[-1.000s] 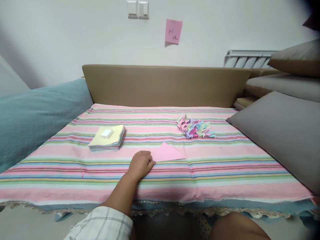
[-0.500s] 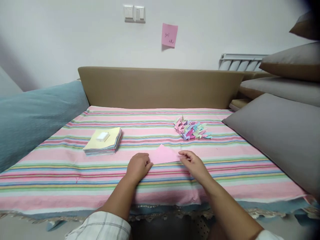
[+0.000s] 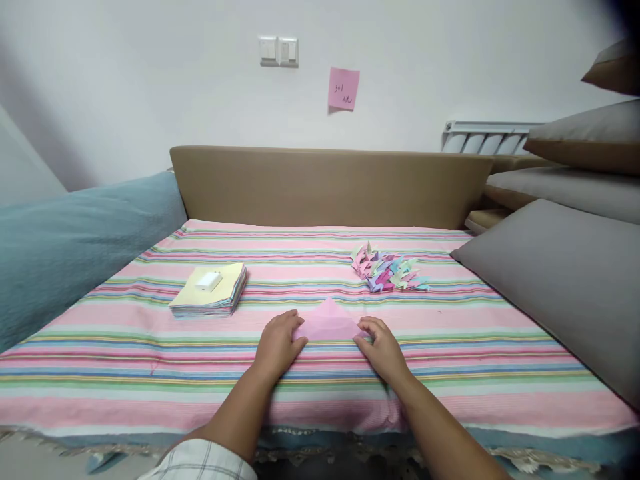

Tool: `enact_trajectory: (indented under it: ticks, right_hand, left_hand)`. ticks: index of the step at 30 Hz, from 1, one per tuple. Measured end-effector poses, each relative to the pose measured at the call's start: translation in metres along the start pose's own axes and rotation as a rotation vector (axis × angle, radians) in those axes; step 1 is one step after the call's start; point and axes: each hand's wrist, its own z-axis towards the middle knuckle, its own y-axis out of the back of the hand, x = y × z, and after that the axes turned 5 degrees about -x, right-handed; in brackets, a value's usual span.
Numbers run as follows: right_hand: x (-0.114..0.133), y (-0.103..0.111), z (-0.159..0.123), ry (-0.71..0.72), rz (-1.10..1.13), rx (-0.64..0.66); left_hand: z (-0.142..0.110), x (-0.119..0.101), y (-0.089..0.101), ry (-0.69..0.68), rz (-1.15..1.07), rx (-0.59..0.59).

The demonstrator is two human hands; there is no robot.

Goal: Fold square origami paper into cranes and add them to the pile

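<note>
A sheet of pink origami paper (image 3: 329, 325), folded with a peak pointing away from me, lies low over the striped cloth. My left hand (image 3: 283, 340) pinches its left corner between thumb and fingers. At the right corner, my right hand (image 3: 380, 343) holds the paper the same way. Creases run across the paper's near band. Beyond it to the right sits a cluster of folded paper cranes (image 3: 387, 268) in pink, purple, green and blue.
A stack of coloured paper (image 3: 213, 303) with a small white box (image 3: 209, 281) on top rests at left. The striped cloth (image 3: 150, 320) covers the sofa seat. Grey cushions (image 3: 555, 267) pile up at right; a blue armrest (image 3: 90, 233) borders the left.
The near edge of the pink paper has been lifted, so a creased band now shows below the peak. My right hand has shifted its hold at the right corner. The view has tilted up slightly.
</note>
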Motion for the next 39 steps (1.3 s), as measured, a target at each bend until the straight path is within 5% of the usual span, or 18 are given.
enact_trajectory:
  ticks: [13, 23, 32, 39]
  right_hand:
    - [-0.002, 0.001, -0.002, 0.023, 0.021, 0.023]
    - [-0.004, -0.001, -0.003, 0.053, -0.168, 0.107]
    - [0.001, 0.0, -0.003, 0.037, -0.224, 0.121]
    - [0.004, 0.0, -0.002, 0.037, -0.205, 0.11]
  left_hand:
    - [0.001, -0.001, -0.002, -0.099, 0.001, -0.118]
    - [-0.002, 0.005, 0.001, -0.082, 0.162, -0.007]
    - [-0.009, -0.017, 0.012, -0.085, 0.168, 0.029]
    - [-0.018, -0.028, 0.015, -0.299, -0.033, 0.339]
